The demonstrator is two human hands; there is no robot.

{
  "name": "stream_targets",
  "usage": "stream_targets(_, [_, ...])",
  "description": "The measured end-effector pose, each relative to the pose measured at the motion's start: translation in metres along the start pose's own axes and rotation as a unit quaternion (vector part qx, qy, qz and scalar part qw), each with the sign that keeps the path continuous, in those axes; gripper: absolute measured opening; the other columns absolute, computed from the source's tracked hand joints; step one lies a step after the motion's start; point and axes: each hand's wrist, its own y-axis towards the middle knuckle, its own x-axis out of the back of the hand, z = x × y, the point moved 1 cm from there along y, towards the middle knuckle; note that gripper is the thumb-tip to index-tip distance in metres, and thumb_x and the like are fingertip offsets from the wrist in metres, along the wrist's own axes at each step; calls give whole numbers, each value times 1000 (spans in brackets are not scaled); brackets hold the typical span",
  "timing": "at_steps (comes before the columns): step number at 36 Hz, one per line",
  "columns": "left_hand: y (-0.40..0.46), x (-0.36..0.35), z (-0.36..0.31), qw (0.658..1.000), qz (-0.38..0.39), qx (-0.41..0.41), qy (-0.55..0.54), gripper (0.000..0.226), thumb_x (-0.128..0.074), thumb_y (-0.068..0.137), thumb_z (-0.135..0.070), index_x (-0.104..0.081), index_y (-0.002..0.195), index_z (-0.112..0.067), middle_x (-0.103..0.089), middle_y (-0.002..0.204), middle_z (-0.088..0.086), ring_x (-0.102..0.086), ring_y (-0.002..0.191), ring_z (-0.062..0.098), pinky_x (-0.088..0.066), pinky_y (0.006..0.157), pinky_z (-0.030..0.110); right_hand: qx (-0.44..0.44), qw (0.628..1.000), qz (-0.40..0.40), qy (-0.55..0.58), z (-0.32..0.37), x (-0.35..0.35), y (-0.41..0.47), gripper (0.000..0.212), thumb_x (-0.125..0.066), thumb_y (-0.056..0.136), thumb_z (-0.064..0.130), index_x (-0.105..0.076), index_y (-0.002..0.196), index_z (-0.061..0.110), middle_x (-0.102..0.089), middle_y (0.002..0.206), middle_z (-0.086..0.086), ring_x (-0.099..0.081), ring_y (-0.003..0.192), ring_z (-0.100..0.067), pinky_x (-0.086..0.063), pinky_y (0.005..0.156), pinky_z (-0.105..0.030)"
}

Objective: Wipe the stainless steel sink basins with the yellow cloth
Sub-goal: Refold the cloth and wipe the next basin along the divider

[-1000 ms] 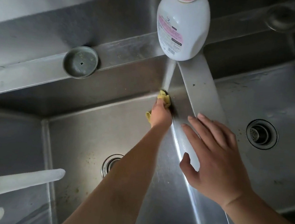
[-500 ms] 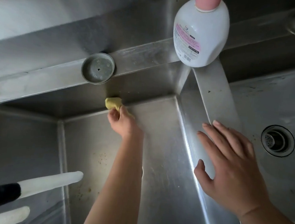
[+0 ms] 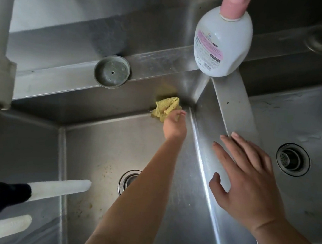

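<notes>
While the fingers (image 3: 179, 114) of the left hand (image 3: 174, 127) pinch the bunched yellow cloth (image 3: 166, 107) against the back wall of the left basin (image 3: 100, 140), near its far right corner, the right hand (image 3: 248, 178) rests flat, fingers spread, on the divider (image 3: 234, 101). Brown specks around the drain (image 3: 129, 179) suggest the floor remains unwiped; the right basin (image 3: 312, 123) looks untouched too.

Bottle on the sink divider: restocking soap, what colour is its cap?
Pink, on a white bottle with a pink label; clearest in the head view.
</notes>
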Motion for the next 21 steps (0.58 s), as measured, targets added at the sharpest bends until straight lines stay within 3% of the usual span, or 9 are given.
stream_targets(4, [11,19,-3,995,-51,46,-78,13,-67,87,-23,-63,99,-20,-64,88,-5,-61,85,21,-52,80,31,-1,1000,5,2,0,0,0,55,-58,75,28,-62,127,12,-53,143,-3,-39,141,-23,-30,111,-44])
stream_targets(7, [22,33,-10,986,-72,58,-140,28,-75,81,-30,-67,92,-6,-70,79,2,-67,68,19,-54,56,25,-1,1000,3,7,-1,0,0,55,-57,75,29,-61,127,12,-53,143,-3,-38,142,-22,-28,111,-42])
stream_targets(9, [26,39,-12,975,-94,89,-181,32,-79,78,-33,-68,83,-4,-68,68,4,-63,53,17,-47,43,19,2,1000,1,9,-2,-1,-1,55,-56,75,30,-61,127,12,-53,143,-2,-38,142,-22,-27,112,-41])
stream_targets(13, [34,46,-13,953,-121,158,-229,25,-78,75,-23,-60,86,-11,-63,81,5,-63,69,23,-53,58,25,6,1000,-10,18,-4,-3,-2,55,-54,76,31,-60,127,11,-53,142,-3,-37,142,-23,-25,113,-39])
stream_targets(15, [31,47,-11,948,-129,161,-243,19,-74,78,-16,-58,88,-15,-67,92,8,-68,83,28,-60,70,34,9,1000,-17,21,-5,-4,-2,56,-54,77,32,-58,128,12,-53,142,-3,-37,142,-23,-26,113,-40])
stream_targets(17, [20,48,-7,947,-141,152,-246,20,-72,79,-13,-59,95,-17,-67,98,9,-68,89,28,-57,79,37,14,999,-23,20,-6,-6,-3,56,-54,77,33,-58,129,12,-53,142,-4,-38,141,-24,-28,111,-43])
stream_targets(21, [-35,63,1,944,-129,128,-274,20,-68,82,-4,-55,84,-19,-61,76,3,-57,66,17,-49,64,27,19,999,-26,3,-7,-8,-4,58,-57,74,34,-58,128,12,-54,141,-7,-39,140,-27,-31,109,-46])
